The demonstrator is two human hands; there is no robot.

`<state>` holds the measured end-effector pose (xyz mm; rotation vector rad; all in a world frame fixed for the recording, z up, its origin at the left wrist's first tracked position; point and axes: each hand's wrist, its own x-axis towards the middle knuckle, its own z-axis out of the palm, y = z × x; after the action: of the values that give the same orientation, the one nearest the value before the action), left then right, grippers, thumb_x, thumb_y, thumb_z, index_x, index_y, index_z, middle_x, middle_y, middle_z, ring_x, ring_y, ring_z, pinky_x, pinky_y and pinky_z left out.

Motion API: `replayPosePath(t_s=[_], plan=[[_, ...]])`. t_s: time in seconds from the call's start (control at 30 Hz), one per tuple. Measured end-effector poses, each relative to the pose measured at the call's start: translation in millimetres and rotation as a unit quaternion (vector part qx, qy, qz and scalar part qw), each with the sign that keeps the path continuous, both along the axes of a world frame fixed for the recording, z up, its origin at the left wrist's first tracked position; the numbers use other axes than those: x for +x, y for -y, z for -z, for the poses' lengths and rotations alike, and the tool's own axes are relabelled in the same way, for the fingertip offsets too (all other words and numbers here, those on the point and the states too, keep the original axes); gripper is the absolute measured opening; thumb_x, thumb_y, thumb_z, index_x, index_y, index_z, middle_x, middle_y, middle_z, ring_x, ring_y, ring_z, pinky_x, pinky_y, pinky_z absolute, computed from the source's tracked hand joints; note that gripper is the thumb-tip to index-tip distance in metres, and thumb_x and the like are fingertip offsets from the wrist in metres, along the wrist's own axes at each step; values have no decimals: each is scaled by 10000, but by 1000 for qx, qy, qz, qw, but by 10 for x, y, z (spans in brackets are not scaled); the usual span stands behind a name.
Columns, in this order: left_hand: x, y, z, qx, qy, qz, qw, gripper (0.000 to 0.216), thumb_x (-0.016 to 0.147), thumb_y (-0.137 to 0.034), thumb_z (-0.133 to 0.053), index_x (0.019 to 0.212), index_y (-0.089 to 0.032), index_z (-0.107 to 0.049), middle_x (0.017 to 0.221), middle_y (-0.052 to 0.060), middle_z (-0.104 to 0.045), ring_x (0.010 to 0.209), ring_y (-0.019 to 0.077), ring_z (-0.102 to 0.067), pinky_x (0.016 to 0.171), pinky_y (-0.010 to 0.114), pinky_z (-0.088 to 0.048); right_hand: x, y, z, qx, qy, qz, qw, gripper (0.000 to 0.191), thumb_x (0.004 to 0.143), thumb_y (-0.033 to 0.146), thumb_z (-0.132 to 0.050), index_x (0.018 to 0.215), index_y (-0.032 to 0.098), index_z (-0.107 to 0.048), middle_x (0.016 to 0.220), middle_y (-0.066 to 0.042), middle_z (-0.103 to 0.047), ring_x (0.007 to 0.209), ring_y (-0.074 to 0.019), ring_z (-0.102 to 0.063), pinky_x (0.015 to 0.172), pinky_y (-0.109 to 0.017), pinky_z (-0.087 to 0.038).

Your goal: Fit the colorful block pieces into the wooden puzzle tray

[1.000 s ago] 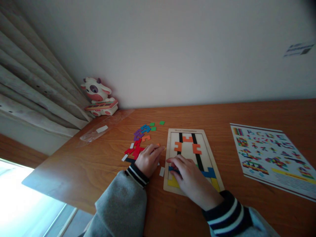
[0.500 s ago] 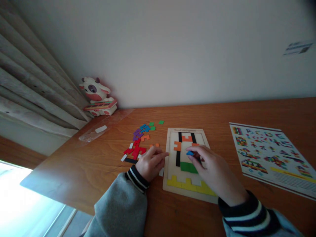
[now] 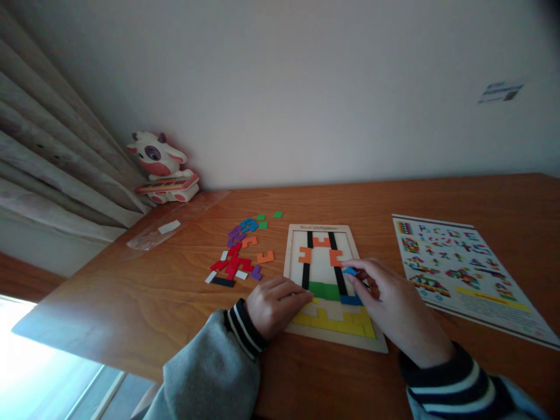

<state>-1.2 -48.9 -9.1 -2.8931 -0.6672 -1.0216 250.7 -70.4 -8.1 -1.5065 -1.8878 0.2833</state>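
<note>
right hand (image 3: pixel 389 303) pinches a small blue piece (image 3: pixel 350 270) between thumb and fingertips, just over the right side of the wooden puzzle board (image 3: pixel 321 227), centre frame. left hand (image 3: pixel 275 303) lies loosely curled on the board's lower left edge, holding nothing. loose pieces (image 3: pixel 238 256) lie left of it, pattern sheet (image 3: pixel 459 268) at right.

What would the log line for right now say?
left hand: resting on wooden puzzle board edge | right hand: pinching small blue puzzle piece over board

Board edge (image 3: pixel 341 338) under left hand (image 3: pixel 275 303)
</note>
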Motion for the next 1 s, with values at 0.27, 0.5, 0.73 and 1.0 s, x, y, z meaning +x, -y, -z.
replayPosePath(t_s=[0.27,0.5,0.73,1.0], plan=[[24,18,20,-48,24,-43,998,192,956,-203,-531,1110,-157,-637,880,49,-733,723,136,-696,664,228,-576,-16,2,-5,-20,-27,16,999,298,899,333,-513,1166,229,-593,938,-59,-702,772,-202,-673,719,-359,-547],[20,3,38,-55,37,-42,997,228,933,-159,-557,1153,-156,-614,911,57,-735,754,143,-694,686,242,-580,5,-1,-24,-21,-23,18,999,294,907,334,-495,1159,225,-601,951,-60,-709,777,-202,-682,723,-358,-551],[7,-19,-1,-33,20,5,999,207,925,-104,-515,1058,-166,-662,989,74,-721,861,164,-669,763,291,-574,14,3,-32,-11,-20,20,1000,302,903,334,-490,1152,209,-606,950,-73,-713,774,-204,-685,718,-354,-559],[31,2,-34,-19,6,-4,1000,198,927,-126,-521,1060,-176,-659,956,66,-714,851,151,-662,758,278,-566,20,5,-29,-12,-12,19,1000,289,909,325,-499,1161,220,-595,964,-72,-713,782,-206,-685,730,-359,-558]])
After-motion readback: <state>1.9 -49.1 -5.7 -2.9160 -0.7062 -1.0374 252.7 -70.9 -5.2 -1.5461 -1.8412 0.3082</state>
